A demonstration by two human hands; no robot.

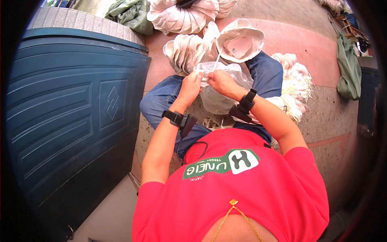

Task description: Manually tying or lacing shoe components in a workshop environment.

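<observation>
Left hand (192, 86) and right hand (224, 83) hold white strip (218, 59), clear of door edge (144, 80)

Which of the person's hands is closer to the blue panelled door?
Left: the left hand is apart from the blue door, to its right; the right hand is farther right, beyond the left one.

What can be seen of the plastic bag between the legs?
The plastic bag is whitish and translucent, thin-looking and crinkled, with loose folds and a rounded lower end. It sits between the denim-clad legs. The left hand and right hand pinch a white strip at its upper part, partly hiding it; whether they touch it, or what is inside, I can't tell.
</observation>
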